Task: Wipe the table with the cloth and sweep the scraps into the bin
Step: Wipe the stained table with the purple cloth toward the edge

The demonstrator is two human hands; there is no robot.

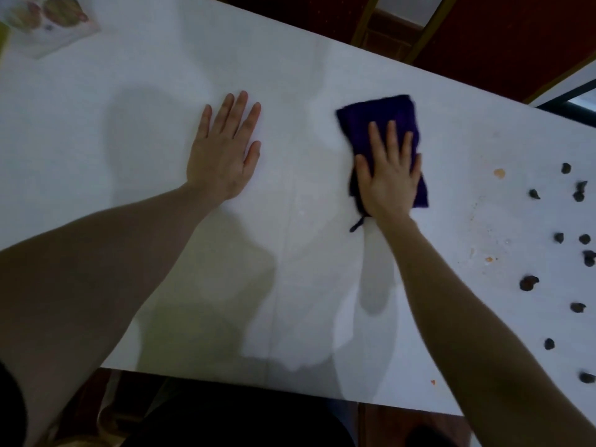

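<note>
A folded dark purple cloth (380,116) lies on the white table (145,101) right of centre. My right hand (388,174) presses flat on it with straight fingers. My left hand (225,150) rests palm down on the bare table to the left, fingers straight. Several dark scraps (529,282) are scattered near the right edge, with small orange stains and crumbs (499,172) beside them. No bin is in view.
A printed box or packet (48,21) sits at the far left corner. Red chairs with gold frames (451,27) stand beyond the far edge. The near table edge runs along the bottom, with a wooden floor below.
</note>
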